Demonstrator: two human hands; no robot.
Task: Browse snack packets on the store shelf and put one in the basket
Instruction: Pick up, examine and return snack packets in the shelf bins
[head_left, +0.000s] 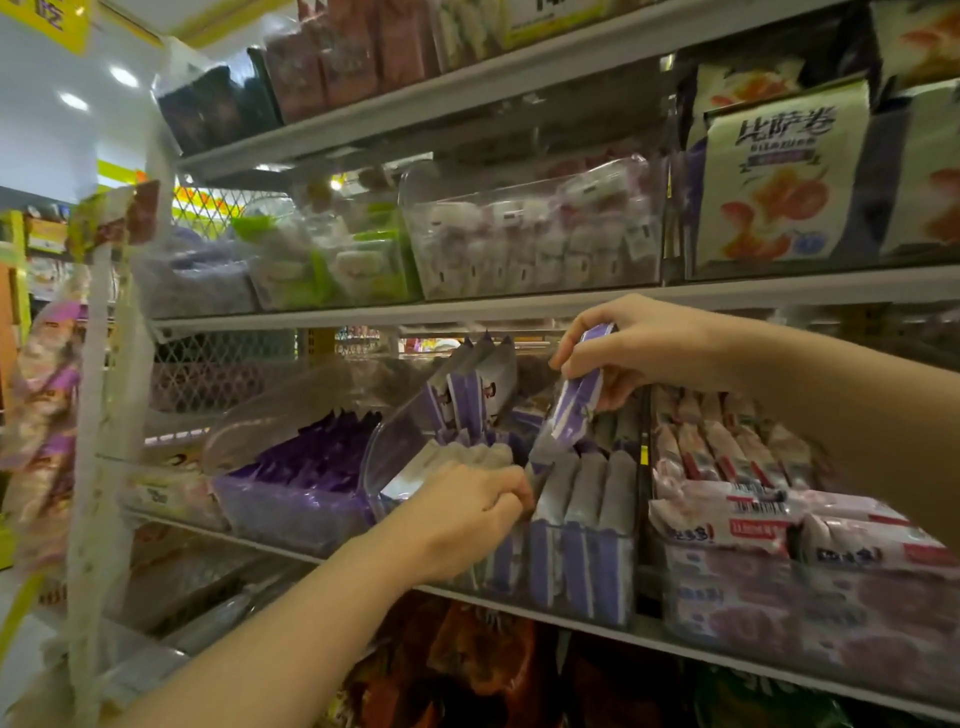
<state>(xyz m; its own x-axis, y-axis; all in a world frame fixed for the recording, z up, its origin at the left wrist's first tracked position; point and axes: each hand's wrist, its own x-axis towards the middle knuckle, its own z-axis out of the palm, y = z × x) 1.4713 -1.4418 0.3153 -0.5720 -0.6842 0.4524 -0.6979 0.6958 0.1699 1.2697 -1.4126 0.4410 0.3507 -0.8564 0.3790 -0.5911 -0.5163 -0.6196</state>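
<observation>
Mid-browse. Pinched by top edge in right hand: slim purple-and-white foil snack packet, tilted, lower end just at tops of row in clear plastic shelf bin. Left hand down among grey packet tops in same bin, fingers curled; gripping one or only parting them, cannot tell. Done, by look of it: candidate picked out. Left: deciding, carrying packet to basket. No basket in view; nothing placed as far as shown.

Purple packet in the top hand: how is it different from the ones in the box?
The held packet is lifted out and tilted in the right hand; the boxed packets stand upright. It is alone; they are packed tightly. Both look purple and silvery.
</observation>
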